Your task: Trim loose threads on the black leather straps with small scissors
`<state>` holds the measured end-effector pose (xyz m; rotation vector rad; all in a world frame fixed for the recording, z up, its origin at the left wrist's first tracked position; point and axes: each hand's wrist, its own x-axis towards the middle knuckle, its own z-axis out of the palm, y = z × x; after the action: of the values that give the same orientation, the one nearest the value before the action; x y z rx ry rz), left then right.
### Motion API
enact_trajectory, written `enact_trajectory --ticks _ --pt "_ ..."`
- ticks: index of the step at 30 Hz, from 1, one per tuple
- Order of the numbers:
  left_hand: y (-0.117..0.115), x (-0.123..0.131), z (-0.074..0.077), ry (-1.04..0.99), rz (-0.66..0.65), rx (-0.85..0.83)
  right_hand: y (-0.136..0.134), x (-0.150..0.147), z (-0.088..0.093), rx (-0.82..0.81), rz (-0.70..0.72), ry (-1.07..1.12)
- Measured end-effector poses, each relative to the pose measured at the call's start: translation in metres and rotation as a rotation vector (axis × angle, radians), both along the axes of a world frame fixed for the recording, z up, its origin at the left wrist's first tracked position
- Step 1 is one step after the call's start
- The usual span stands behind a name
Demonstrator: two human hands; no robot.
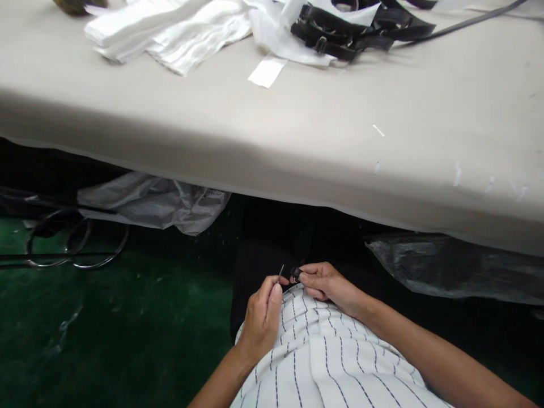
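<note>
Low over my lap, in front of the striped shirt, my left hand (264, 309) pinches a thin dark strip (281, 272) that points upward between thumb and forefinger. Close beside it on the right, my right hand (325, 281) holds a small black buckle-like piece (296, 274) between thumb and fingertips. The strip and the black piece are a short gap apart. Whether they are joined lower down is hidden by my fingers. Both items are too small to name for certain.
A table with a beige cover (323, 130) spans the view ahead. On it lie folded white sheets (170, 28), a heap of black straps (340, 34) and a small white paper piece (267, 71). Beneath are plastic bags (170, 201) and metal rings (79, 241) above a green floor.
</note>
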<state>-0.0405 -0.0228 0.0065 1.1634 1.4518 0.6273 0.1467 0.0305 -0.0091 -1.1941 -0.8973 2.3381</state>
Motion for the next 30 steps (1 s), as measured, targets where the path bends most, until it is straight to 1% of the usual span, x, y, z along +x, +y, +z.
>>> enact_trajectory --ticks 2,4,11,17,24,27,30 --pt "0.0 0.001 0.005 0.006 -0.064 0.006 -0.001 0.001 -0.001 0.005 -0.023 0.029" --pt "0.0 0.002 0.007 0.028 -0.087 0.033 -0.002 0.001 -0.002 0.02 -0.045 0.042" --pt "-0.005 0.002 -0.004 0.071 -0.13 0.126 -0.004 0.003 0.001 0.099 -0.078 0.022" --pt "-0.006 0.001 -0.005 0.081 -0.126 0.149 -0.004 0.002 0.003 0.166 -0.061 -0.014" --pt "-0.008 0.004 -0.007 0.049 -0.088 0.094 -0.005 0.002 0.004 0.195 -0.071 -0.02" --pt "-0.009 0.005 -0.004 0.058 -0.082 0.068 -0.006 0.002 0.004 0.181 -0.086 -0.01" --pt "-0.009 0.007 0.001 0.106 -0.106 0.068 -0.006 0.003 0.001 0.122 -0.094 0.046"
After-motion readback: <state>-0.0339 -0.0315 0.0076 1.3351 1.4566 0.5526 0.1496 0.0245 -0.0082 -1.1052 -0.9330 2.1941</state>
